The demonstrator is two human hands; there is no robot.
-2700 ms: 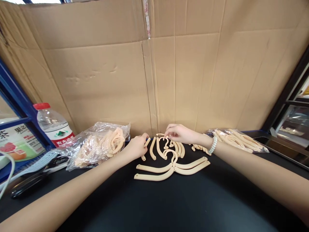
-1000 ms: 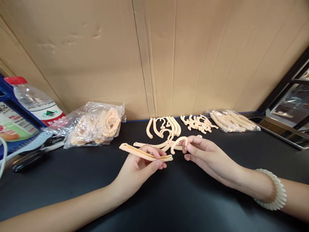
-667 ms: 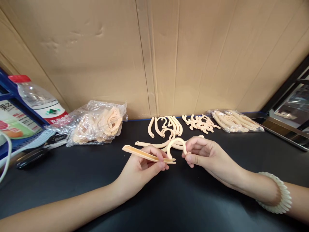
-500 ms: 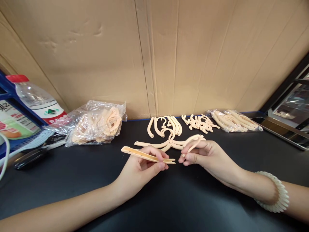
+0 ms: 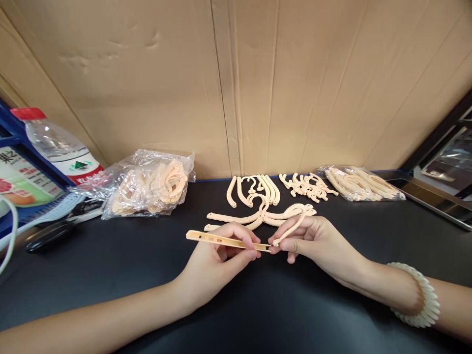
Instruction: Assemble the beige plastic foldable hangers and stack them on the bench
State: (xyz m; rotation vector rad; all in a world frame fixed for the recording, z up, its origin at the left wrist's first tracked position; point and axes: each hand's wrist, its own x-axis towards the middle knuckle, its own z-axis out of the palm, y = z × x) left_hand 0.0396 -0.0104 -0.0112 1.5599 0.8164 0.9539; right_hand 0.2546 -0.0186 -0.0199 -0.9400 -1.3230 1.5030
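My left hand [image 5: 224,258] is closed on a peach plastic hanger arm [image 5: 212,238], a long channel-shaped strip with its hollow side facing me. Its slotted right end points at my right hand [image 5: 309,241]. Between the thumb and fingers of that hand is a curved peach hanger hook [image 5: 295,227], its knobbed lower end close beside the arm's tip; whether they touch I cannot tell. Just behind both hands, joined hanger pieces [image 5: 236,219] lie on the black table, partly hidden by my fingers.
Loose hanger arms [image 5: 271,189] and a pile of small hooks [image 5: 308,187] lie at the back. Bagged parts sit left [image 5: 147,189] and right [image 5: 363,184]. A red-capped bottle [image 5: 59,142] and black-handled tool [image 5: 49,237] are at left, a dark-framed rack [image 5: 438,167] at right.
The hook in my right hand has turned so its knobbed end now sits near the hanger arm's tip. My right hand has come slightly closer to the left; the arm has tilted a little.
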